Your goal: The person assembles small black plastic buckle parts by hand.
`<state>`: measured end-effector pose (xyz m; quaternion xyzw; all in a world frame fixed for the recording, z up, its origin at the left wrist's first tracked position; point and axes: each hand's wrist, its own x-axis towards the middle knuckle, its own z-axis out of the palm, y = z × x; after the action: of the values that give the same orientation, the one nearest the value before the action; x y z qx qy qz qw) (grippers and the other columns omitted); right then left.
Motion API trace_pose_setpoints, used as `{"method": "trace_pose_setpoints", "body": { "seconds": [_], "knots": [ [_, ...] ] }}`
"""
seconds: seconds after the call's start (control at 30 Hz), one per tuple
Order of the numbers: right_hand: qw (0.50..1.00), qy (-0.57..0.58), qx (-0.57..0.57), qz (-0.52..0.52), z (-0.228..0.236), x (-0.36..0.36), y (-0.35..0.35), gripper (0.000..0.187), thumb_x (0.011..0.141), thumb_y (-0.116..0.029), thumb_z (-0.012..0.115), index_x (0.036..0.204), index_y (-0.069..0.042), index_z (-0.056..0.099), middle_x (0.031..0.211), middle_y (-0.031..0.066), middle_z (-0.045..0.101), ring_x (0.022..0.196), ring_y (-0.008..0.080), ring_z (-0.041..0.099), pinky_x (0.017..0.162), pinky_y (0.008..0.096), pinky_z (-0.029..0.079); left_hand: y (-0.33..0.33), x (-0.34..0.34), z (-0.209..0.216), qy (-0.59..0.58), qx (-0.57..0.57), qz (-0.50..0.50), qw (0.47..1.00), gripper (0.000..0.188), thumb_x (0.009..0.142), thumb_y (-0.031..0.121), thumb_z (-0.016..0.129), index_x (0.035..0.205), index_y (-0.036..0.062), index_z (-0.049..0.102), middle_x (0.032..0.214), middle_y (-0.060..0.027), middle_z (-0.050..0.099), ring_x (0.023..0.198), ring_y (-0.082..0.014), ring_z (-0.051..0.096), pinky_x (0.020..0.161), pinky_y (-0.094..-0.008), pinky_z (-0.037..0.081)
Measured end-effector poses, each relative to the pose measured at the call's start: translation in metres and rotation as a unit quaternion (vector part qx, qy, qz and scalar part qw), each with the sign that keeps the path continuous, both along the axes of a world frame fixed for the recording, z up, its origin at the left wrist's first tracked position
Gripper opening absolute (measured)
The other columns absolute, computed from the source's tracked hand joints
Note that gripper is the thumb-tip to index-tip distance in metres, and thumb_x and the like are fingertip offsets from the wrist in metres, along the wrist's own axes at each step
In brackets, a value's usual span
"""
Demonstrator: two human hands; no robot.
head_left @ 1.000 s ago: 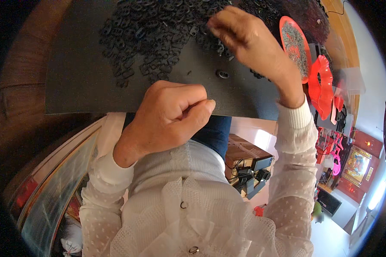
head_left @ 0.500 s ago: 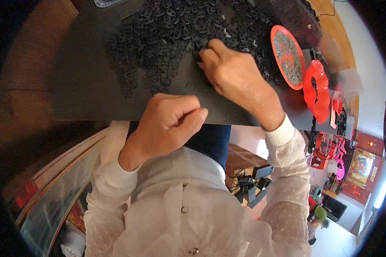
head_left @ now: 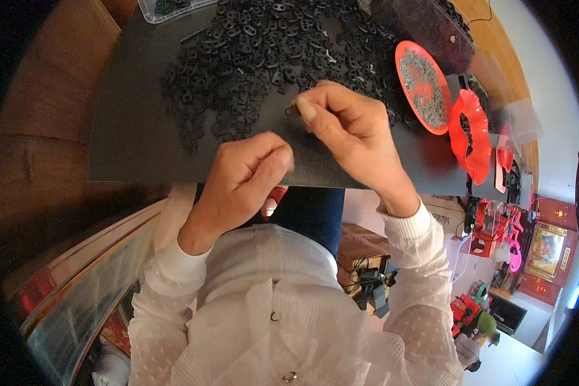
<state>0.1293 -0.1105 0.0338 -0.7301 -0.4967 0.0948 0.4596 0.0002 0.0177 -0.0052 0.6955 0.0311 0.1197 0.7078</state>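
My right hand [head_left: 357,132] is above the dark table, thumb and forefinger pinching a small dark piece [head_left: 292,110]. To its lower left, my left hand [head_left: 241,180] is closed in a fist near the table's front edge; what it may hold is hidden by the fingers. Just under that fist shows a red thing with a pale end [head_left: 273,201]; whether the hand grips it I cannot tell. Beyond both hands spreads a pile of small black parts with two holes [head_left: 251,48], with smaller dark pieces at its near left.
A red plate [head_left: 445,96] of tiny grey metal pieces is right of the pile, beside a wavy-rimmed red dish [head_left: 469,138]. At the far left is a clear plastic tray [head_left: 174,14]. The dark table [head_left: 132,141] ends just before my body. Two people sit at lower right.
My right hand has risen from the near edge of the pile and turned, now showing a small dark piece in its pinch. My left fist has shifted slightly left; the red thing shows beneath it.
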Motion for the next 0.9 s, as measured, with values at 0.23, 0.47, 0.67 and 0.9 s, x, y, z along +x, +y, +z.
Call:
{"method": "trace_pose_setpoints", "body": {
  "seconds": [0.23, 0.47, 0.67, 0.9],
  "knots": [
    [0.971, 0.228, 0.073, -0.033, -0.014, -0.029, -0.012, 0.013, 0.092, -0.009, 0.057, 0.093, 0.004, 0.061, 0.076, 0.0004, 0.056, 0.064, 0.0072, 0.048, 0.056, 0.0233, 0.041, 0.002, 0.003, 0.000, 0.011, 0.049, 0.005, 0.999, 0.020, 0.091, 0.014, 0.053, 0.078, -0.0003, 0.056, 0.056, -0.0014, 0.048, 0.053, -0.0052, 0.045, 0.048, -0.0246, 0.037],
    [0.996, -0.080, 0.033, -0.001, -0.010, -0.036, -0.021, 0.007, 0.086, -0.004, 0.058, 0.083, 0.002, 0.057, 0.070, 0.0154, 0.051, 0.065, 0.0344, 0.053, 0.055, 0.0376, 0.044, 0.000, 0.002, -0.004, -0.019, 0.048, 0.016, 0.999, 0.018, 0.089, 0.012, 0.052, 0.076, -0.0005, 0.053, 0.057, -0.0022, 0.046, 0.054, -0.0062, 0.042, 0.048, -0.0267, 0.035],
    [0.996, 0.080, -0.035, 0.015, -0.008, -0.037, -0.028, 0.013, 0.088, -0.008, 0.059, 0.080, 0.002, 0.055, 0.067, 0.0151, 0.050, 0.061, 0.0341, 0.053, 0.053, 0.0372, 0.043, 0.005, 0.000, -0.005, -0.015, 0.073, -0.048, 0.996, 0.015, 0.086, 0.009, 0.051, 0.074, -0.0001, 0.049, 0.057, -0.0023, 0.045, 0.053, -0.0074, 0.041, 0.048, -0.0271, 0.035],
    [1.000, -0.015, 0.012, 0.012, -0.013, -0.033, -0.028, 0.012, 0.089, -0.005, 0.060, 0.082, 0.002, 0.052, 0.064, 0.0084, 0.048, 0.054, 0.0195, 0.044, 0.048, 0.0276, 0.035, 0.002, 0.001, 0.006, -0.001, 0.085, -0.059, 0.995, 0.013, 0.083, 0.003, 0.053, 0.071, 0.0007, 0.048, 0.055, -0.0037, 0.050, 0.046, -0.0076, 0.049, 0.042, -0.0259, 0.037]
  ]
}}
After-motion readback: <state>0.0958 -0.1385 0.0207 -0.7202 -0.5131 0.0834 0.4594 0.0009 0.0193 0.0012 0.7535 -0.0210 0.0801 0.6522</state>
